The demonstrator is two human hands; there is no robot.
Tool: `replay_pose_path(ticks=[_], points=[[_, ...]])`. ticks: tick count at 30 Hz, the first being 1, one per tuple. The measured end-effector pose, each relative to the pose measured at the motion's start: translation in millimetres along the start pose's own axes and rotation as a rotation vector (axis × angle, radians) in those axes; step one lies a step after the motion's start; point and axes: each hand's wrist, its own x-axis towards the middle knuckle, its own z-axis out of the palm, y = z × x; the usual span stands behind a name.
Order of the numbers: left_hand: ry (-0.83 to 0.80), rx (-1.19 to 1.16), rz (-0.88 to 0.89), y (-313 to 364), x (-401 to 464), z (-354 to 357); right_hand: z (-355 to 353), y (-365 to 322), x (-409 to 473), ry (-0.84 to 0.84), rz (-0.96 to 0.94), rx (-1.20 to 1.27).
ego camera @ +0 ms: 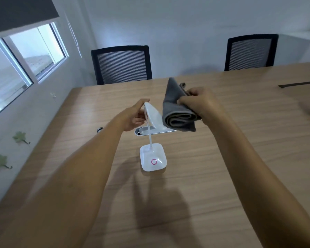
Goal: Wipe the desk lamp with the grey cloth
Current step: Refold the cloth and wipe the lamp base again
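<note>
1. White walls close off the room on two sides; a window (25,56) with a dark blind (20,11) above it sits on the left wall and runs out of view at the edge.
2. Wood-grain table (222,158) fills most of the view; its near and right edges are cut off, and a dark shape at the far right edge is too blurred to name.
3. Two black mesh chairs stand behind the far side of the table, one on the left (121,64) and one on the right (251,51); only their backs show.
4. Two bare forearms reach in from the bottom, their shadows falling on the table below.
5. One grey cloth (177,108), folded into a thick wad, is held above the table in the right hand (200,104), whose grip is closed around it; its lower fold touches the lamp head.
6. One white desk lamp (153,157) stands mid-table, its square base flat on the wood with a pink ring on top and a thin neck rising from it. The left hand (134,115) has its grip closed on the tilted head from the left side; part of the head is hidden behind the cloth.
7. One oval cable slot (150,131) lies in the table behind the lamp, partly covered by the head and cloth.
8. Two green leaf-shaped hooks (21,137) hang on the left wall.
9. One dark strip (298,84) lies on the table at far right; what it is cannot be told.
</note>
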Motion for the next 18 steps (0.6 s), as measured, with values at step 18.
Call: replay_pose_path(ticks=[18], points=[[-0.049,0.007,0.025,-0.2,3.2,-2.3,17.2,-14.1,-29.8,-0.035,-0.061,0.149]])
